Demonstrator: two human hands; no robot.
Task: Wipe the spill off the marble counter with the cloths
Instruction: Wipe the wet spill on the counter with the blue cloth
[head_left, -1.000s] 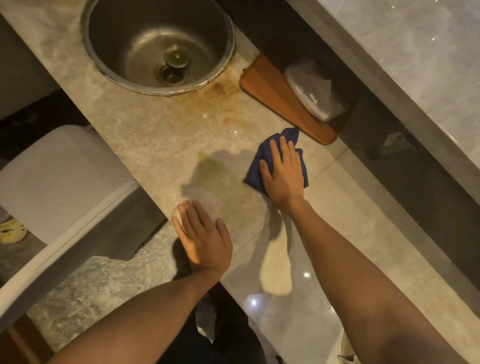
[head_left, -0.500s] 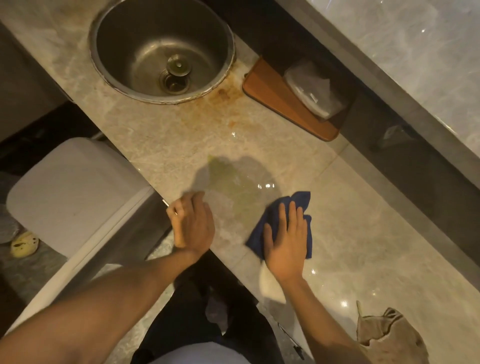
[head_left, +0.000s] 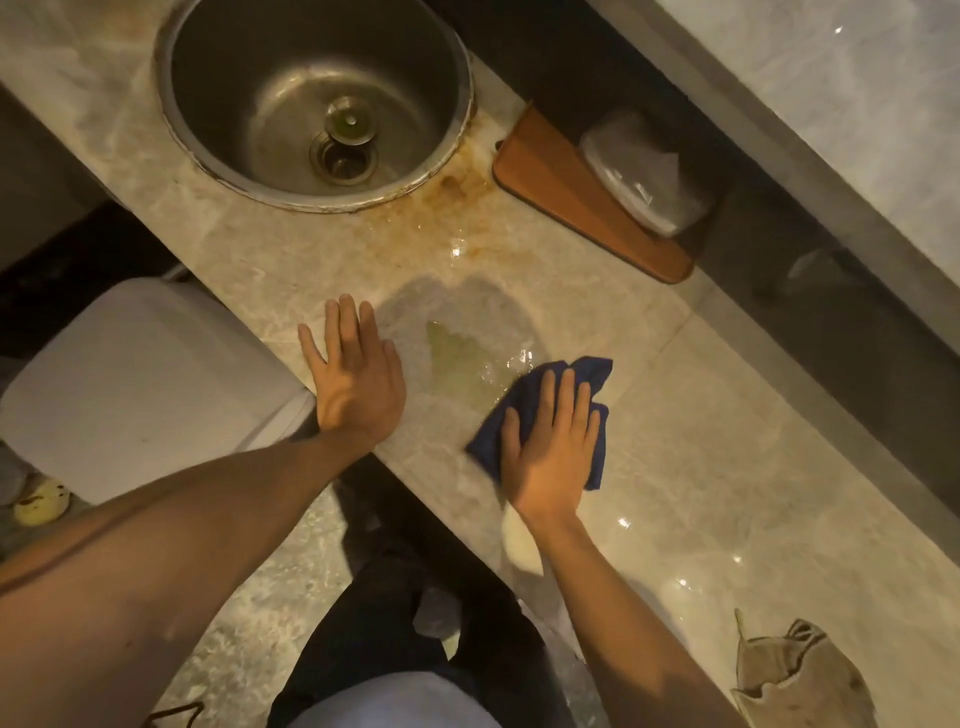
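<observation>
A yellowish wet spill (head_left: 462, 358) glistens on the beige marble counter (head_left: 727, 441), just in front of the sink. My right hand (head_left: 553, 447) lies flat on a dark blue cloth (head_left: 592, 375), pressing it to the counter at the spill's right edge. My left hand (head_left: 353, 374) rests flat on the counter near its front edge, left of the spill, fingers spread and holding nothing. A second, crumpled tan cloth (head_left: 800, 675) lies on the counter at the bottom right, away from both hands.
A round steel sink (head_left: 218, 93) with a drain is set in the counter at the top, rust-coloured stains beside it. A brown wooden board (head_left: 561, 192) with a plastic bag (head_left: 644, 171) sits by the back ledge. A white toilet tank (head_left: 135, 379) stands below left.
My right hand drew the blue cloth back from near the board toward the counter's front edge, beside the spill. My left hand shifted and now lies flat with spread fingers.
</observation>
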